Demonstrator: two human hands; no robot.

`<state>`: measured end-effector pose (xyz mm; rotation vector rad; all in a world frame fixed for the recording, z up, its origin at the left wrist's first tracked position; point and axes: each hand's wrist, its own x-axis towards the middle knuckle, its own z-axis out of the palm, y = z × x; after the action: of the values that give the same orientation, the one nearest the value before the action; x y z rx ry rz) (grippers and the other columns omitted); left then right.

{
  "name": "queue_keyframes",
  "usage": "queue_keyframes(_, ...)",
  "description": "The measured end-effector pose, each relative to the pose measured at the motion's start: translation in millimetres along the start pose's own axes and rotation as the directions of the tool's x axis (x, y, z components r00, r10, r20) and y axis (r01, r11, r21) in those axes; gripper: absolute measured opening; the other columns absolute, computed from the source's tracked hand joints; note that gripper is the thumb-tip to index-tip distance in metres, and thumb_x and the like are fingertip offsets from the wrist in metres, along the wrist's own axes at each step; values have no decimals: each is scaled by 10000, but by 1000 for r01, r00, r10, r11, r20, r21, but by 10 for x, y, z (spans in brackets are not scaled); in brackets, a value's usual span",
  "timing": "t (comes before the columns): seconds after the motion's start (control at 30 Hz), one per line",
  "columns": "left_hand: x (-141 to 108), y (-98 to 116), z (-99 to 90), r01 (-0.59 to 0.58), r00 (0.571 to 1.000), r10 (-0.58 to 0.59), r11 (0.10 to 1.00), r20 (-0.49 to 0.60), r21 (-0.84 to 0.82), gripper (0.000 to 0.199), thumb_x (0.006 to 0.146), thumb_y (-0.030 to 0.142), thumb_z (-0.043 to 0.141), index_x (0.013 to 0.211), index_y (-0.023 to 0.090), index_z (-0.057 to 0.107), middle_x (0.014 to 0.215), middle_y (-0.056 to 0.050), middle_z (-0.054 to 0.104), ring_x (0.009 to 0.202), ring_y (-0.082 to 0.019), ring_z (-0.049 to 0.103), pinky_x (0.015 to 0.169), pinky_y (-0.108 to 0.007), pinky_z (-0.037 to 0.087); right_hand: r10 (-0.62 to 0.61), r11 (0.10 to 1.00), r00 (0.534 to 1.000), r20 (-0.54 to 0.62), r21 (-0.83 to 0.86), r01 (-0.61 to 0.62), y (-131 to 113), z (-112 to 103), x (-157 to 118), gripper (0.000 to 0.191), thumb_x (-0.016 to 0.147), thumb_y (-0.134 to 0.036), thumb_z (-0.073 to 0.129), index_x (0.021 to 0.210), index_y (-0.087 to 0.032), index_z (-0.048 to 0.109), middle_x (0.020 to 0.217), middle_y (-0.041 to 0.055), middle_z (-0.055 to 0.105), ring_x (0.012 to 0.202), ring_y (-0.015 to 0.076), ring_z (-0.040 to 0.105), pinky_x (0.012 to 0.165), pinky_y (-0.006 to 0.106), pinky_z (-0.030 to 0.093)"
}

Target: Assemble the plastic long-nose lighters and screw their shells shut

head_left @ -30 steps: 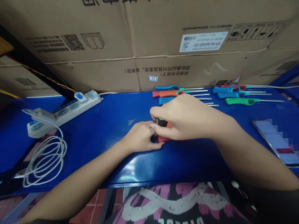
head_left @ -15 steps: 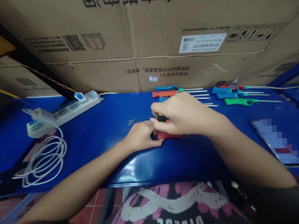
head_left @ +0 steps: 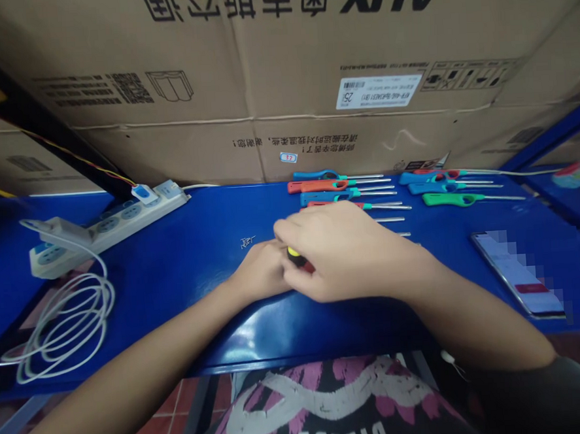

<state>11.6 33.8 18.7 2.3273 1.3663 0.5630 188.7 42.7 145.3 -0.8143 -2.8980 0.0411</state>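
Note:
My right hand (head_left: 346, 253) is closed around a screwdriver with a black and yellow handle (head_left: 296, 256); its tip is hidden. Just left of it, my left hand (head_left: 264, 269) rests low on the table, fingers mostly covered by the right hand. A bit of a red gas lighter (head_left: 309, 267) shows between the hands, where the left hand holds it. Small metal pieces that look like screws (head_left: 247, 242) lie left of the hands. Behind the right hand, several long-nosed lighters (head_left: 325, 186), orange, blue and red, lie in a row, partly covered.
More lighters, among them a green one (head_left: 449, 199), lie back right. A phone (head_left: 517, 275) is at the right. At the left stand a power strip (head_left: 118, 218) and a coiled white cable (head_left: 65, 329). A large cardboard box (head_left: 261, 61) walls off the back of the blue table (head_left: 258, 337).
My right hand has come lower and nearer with the screwdriver, and now covers more of the left hand and the red lighter. The whole view has shifted slightly.

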Motion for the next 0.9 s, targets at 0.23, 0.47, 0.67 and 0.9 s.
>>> queue_keyframes(0.23, -3, 15, -4, -76, 997, 77, 995, -10, 61, 186, 753, 270, 708, 919, 189, 685, 941, -63, 750, 896, -278, 721, 760, -355, 568, -91, 985, 996, -7, 150, 91, 151, -2, 31, 283, 888, -235, 495, 1137, -160, 606, 1042, 83, 706, 812, 189, 619, 556, 300, 243)
queue_keyframes(0.47, -7, 28, -33, -96, 995, 96, 993, -8, 66, 116, 788, 309, 719, 831, 204, 692, 903, -35, 746, 850, -238, 714, 706, -308, 539, -119, 984, 993, 3, 136, 117, 223, 20, 40, 285, 904, -254, 507, 1139, -158, 636, 919, 63, 729, 713, 169, 598, 544, 294, 229)
queue_keyframes(0.67, -9, 20, -40, -108, 994, 109, 992, -8, 61, 172, 803, 291, 723, 950, 207, 692, 972, -32, 749, 920, -237, 717, 775, -314, 555, -58, 998, 998, -17, 5, 58, 240, 12, 32, 279, 931, -363, 498, 857, -169, 685, 715, 52, 684, 595, 169, 535, 542, 308, 207)
queue_keyframes(0.9, -14, -19, -29, -160, 987, 162, 982, -7, 102, 220, 813, 381, 745, 934, 203, 698, 932, -43, 734, 884, -243, 710, 762, -330, 562, -98, 993, 992, -84, 57, 103, 305, 36, 43, 294, 857, -295, 542, 1067, -146, 685, 937, 68, 733, 679, 171, 568, 557, 300, 242)
